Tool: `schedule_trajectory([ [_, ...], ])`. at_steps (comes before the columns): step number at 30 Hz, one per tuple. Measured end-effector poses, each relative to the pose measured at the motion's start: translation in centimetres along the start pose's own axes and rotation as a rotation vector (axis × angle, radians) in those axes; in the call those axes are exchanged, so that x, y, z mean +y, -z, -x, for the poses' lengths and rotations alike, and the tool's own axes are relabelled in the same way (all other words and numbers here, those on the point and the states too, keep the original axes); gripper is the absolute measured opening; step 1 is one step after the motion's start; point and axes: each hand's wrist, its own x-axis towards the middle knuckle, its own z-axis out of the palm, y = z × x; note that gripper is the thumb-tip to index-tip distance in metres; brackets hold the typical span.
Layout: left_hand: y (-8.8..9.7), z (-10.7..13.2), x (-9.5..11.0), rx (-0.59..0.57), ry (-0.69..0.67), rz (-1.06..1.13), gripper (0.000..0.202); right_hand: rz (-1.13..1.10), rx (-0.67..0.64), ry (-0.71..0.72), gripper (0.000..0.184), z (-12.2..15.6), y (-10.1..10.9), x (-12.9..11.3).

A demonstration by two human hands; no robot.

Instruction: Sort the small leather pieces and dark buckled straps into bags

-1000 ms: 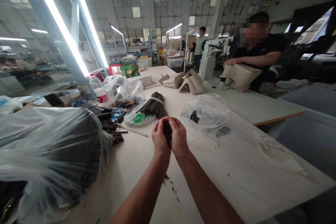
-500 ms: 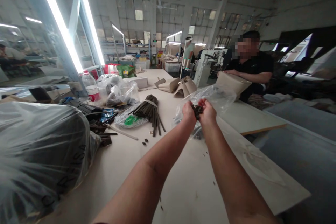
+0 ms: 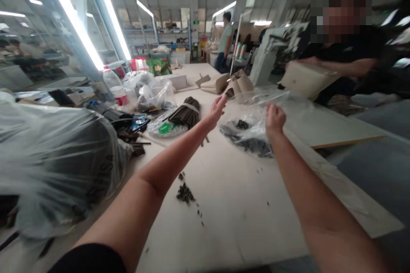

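Observation:
Both my arms reach out over the pale work table [image 3: 243,213]. My left hand [image 3: 218,108] pinches the near left rim of a clear plastic bag [image 3: 256,106], its fingers partly stretched and blurred. My right hand [image 3: 274,117] is closed on the bag's right rim. Between the two hands the bag's mouth is held up and open. Small dark pieces [image 3: 250,143] lie in the bottom of the bag. A small heap of the same dark pieces [image 3: 185,194] sits on the table under my left forearm, with a few scattered around it.
A tied bundle of dark strips [image 3: 186,114] and smaller plastic bags [image 3: 153,98] lie beyond my left hand. A big filled plastic sack [image 3: 57,158] takes up the left. A bottle [image 3: 115,90] stands behind it. A co-worker's hands hold a beige piece [image 3: 307,79] at the right.
My hands, cupped together around dark pieces, rose over the bag and have now parted. The pieces are in the bag, and each hand holds a side of its rim.

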Motion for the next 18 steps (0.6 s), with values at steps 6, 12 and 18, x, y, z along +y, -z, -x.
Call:
schedule_trajectory([
  [6,12.3,15.5,-2.9,0.049,-0.138,-0.359,0.057,-0.025,-0.398,0.795,0.065,11.1,4.7,0.5],
  [12,18.4,33.8,-6.7,0.194,0.019,-0.590,0.060,0.093,-1.073,1.034,0.095,27.0,5.5,3.4],
  [18,21.4,40.4,-8.7,0.379,0.002,-1.096,0.058,0.277,-1.078,1.098,0.100,32.4,-1.2,3.1],
])
